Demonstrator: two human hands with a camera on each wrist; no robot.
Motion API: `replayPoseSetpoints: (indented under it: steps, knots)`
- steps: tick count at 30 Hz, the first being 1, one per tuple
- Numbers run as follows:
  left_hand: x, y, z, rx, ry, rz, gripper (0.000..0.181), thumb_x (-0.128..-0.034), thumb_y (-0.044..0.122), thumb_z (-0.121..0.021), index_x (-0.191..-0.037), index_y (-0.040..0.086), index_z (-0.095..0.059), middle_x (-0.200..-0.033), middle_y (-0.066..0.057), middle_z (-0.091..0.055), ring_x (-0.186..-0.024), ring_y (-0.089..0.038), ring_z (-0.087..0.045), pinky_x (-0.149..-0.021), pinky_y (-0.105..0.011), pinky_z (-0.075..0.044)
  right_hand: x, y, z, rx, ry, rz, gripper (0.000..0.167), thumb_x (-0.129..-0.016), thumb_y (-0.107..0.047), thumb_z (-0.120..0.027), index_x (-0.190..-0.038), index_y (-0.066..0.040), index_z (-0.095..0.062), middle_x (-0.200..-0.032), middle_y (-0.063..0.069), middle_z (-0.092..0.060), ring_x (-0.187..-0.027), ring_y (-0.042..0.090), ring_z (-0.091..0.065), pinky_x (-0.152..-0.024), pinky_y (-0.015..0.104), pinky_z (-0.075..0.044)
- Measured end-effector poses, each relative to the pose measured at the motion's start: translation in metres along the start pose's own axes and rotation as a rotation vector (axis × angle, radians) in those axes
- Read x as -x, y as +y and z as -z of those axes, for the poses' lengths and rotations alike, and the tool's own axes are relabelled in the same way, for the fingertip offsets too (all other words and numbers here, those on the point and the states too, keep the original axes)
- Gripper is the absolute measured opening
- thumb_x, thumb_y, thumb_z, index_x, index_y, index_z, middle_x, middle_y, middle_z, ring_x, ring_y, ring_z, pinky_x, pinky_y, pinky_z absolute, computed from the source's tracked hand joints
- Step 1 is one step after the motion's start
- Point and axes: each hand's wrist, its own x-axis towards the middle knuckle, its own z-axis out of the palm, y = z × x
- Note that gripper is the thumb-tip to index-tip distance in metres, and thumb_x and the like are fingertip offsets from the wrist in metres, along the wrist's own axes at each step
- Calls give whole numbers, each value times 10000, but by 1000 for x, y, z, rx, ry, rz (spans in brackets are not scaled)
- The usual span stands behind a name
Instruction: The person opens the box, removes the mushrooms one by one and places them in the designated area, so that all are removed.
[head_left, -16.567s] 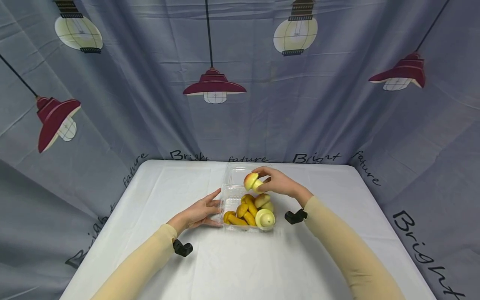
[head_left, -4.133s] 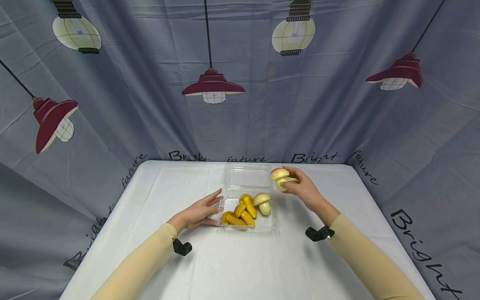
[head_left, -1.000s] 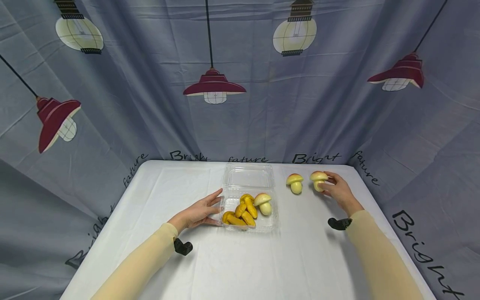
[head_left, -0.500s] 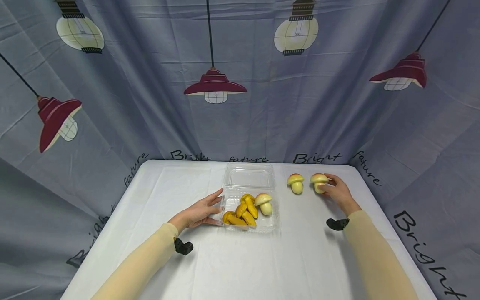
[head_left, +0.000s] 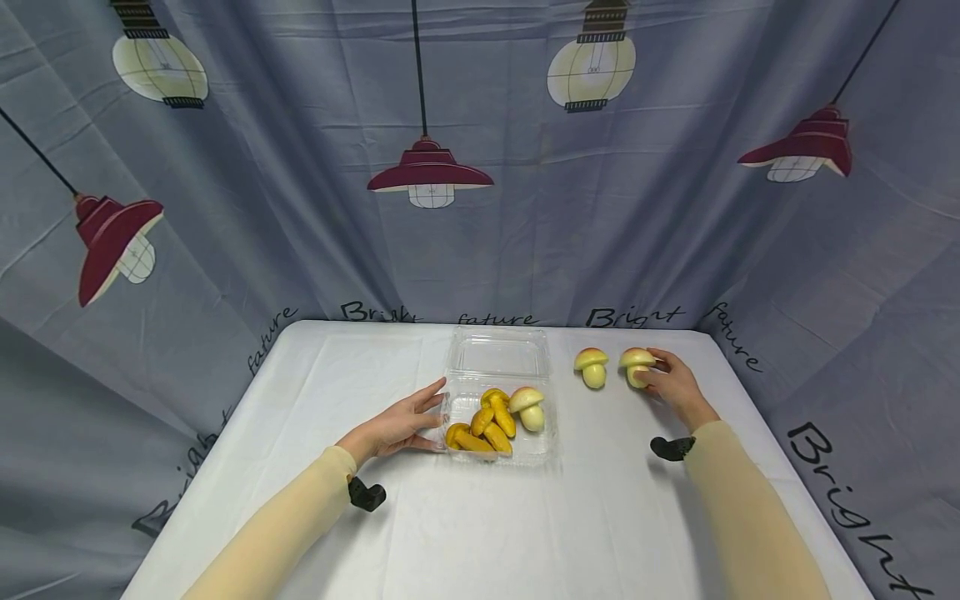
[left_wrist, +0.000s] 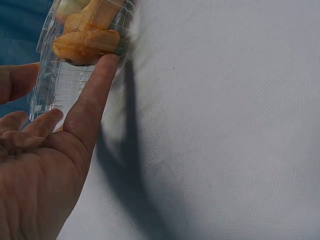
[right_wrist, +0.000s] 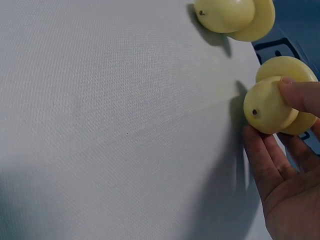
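My right hand [head_left: 678,390] pinches a pale yellow mushroom with a reddish cap [head_left: 637,360] at the table's right rear. The thumb presses its stem in the right wrist view, where the stem's base faces the camera. Left of it, a matching mushroom [head_left: 592,371] stands apart on the cloth. My left hand [head_left: 397,423] rests its extended fingers against the left side of a clear plastic box [head_left: 536,450]. Inside lie several golden-brown mushrooms [head_left: 501,410] and one pale mushroom [head_left: 528,408]. The left wrist view shows a straight finger [left_wrist: 90,102] touching the box wall.
The box's clear lid [head_left: 498,354] lies folded back behind it. A white cloth [head_left: 480,533] covers the table. Grey-blue curtains [head_left: 480,258] printed with lamps hang behind and at both sides.
Since the earliest frame, two pale mushrooms have gone from the box area to the table's right rear. In the last second, the right hand and its mushroom shifted slightly; the left hand stayed put.
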Motion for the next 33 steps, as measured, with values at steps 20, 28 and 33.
replayPoseSetpoints:
  steps: [20, 28, 33]
  knots:
    - [0, 0, 1, 4, 0, 6, 779, -1064, 2, -481, -1670, 267, -69, -1717, -113, -23, -1479, -459, -262, -915, -485, -591, -2, 3, -3, -3, 9, -16, 816, -987, -133, -685, -1641, -78, -200, -1608, 251, -299, -1343, 350, -447, -914, 274, -566]
    - [0, 1, 0, -16, 7, 12, 783, -1064, 9, -493, -1670, 268, -69, -1717, -111, -35, -1485, -449, -256, -908, -475, -596, -2, 3, -5, -1, 6, 0, 821, -984, -137, -690, -1639, -70, -201, -1609, 251, -301, -1376, 357, -422, -935, 296, -562]
    - [-1, 1, 0, -12, 10, 13, 787, -1061, 2, -491, -1670, 267, -68, -1717, -106, -47, -1482, -447, -266, -907, -475, -596, -3, 3, -5, 14, 10, -5, 826, -982, -138, -689, -1640, -67, -195, -1609, 256, -297, -1372, 362, -422, -943, 307, -556]
